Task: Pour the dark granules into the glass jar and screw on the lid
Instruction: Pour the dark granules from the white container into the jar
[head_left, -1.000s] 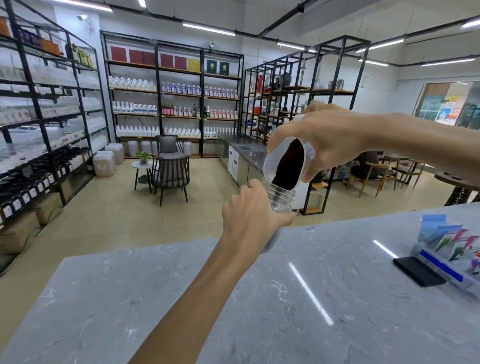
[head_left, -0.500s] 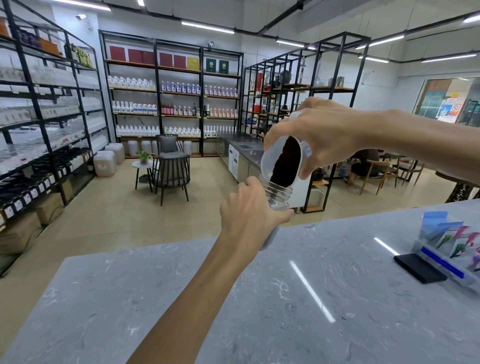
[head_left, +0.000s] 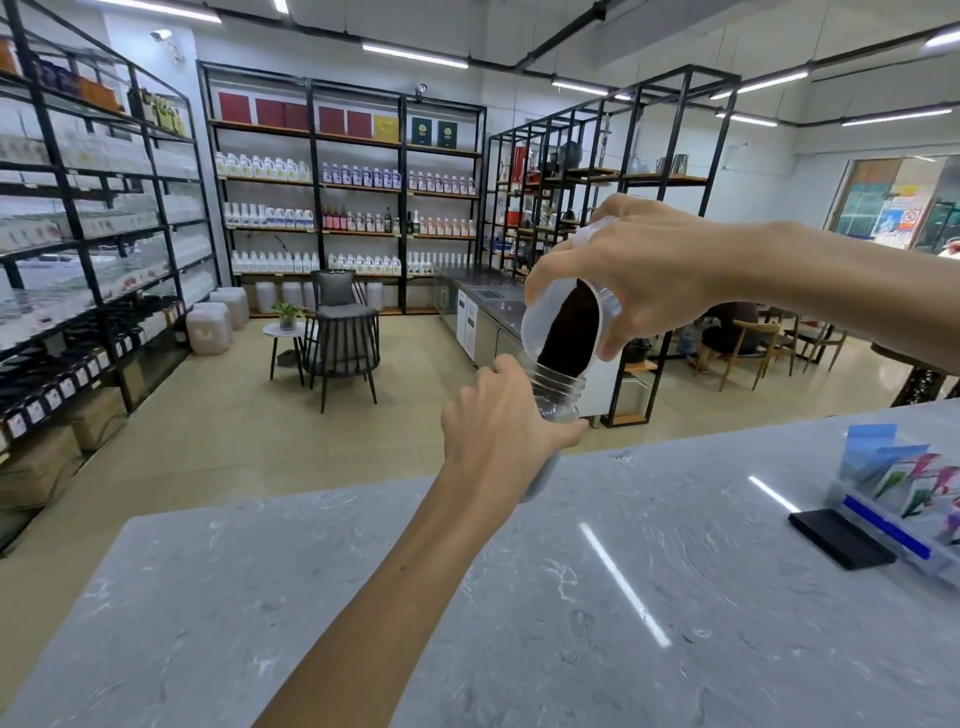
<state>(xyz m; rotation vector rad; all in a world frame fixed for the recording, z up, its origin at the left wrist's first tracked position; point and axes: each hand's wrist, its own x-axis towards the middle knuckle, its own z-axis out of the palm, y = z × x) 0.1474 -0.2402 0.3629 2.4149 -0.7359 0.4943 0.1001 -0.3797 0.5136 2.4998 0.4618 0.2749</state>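
the left hand (head_left: 498, 421) wraps its curled fingers and thumb around the body of the glass jar (head_left: 558, 392), holding it in the air over the far edge of the grey marble counter (head_left: 623, 597). the jar leans a little, its open threaded mouth pointing up and to the right. only the neck and a sliver of the base below the palm show; the neck looks clear, and the hand hides how much sits lower down.

the right hand (head_left: 644, 275) grips a translucent plastic cup (head_left: 535, 325) from above, fingers curled over its side and thumb underneath. the cup is tipped steeply, its wide mouth facing down and toward the camera, its lower lip right at the jar's rim. the dark granules (head_left: 569, 332) lie in a long heap along the cup's lower inner wall, the tip of the heap reaching into the jar's mouth. the rest of the cup's inside is bare.

at the right end of the counter a flat black slab (head_left: 841, 538) lies just beside a clear holder (head_left: 883, 525) with a blue stripe, which has colourful packets (head_left: 904, 483) standing upright in it.
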